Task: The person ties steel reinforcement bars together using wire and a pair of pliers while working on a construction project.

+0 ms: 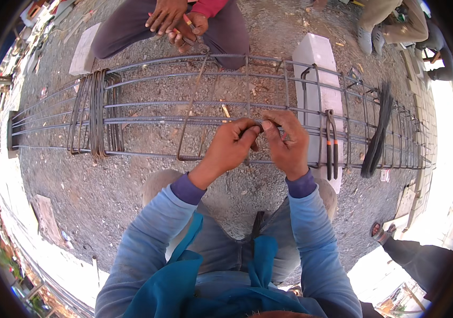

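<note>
A long rebar cage (157,105) of steel rods and square stirrups stretches across in front of me. My left hand (235,142) and my right hand (288,139) meet over its middle rods, thumbs and fingertips pinched together. Whatever lies between the fingers is too small to make out. To the right of my right hand, a pair of pliers (332,144) with orange and black handles rests on the cage. Farther right lies a bundle of dark tie wire (378,132). At the left, a stack of loose stirrups (99,114) is gathered round the rods.
A pale block (319,85) supports the cage at the right, and another block (84,50) stands at the far left. Across the cage a co-worker's hands (176,24) hold a tool with red handles. Other people's feet (370,40) are at upper right. Gravel (94,196) covers the ground.
</note>
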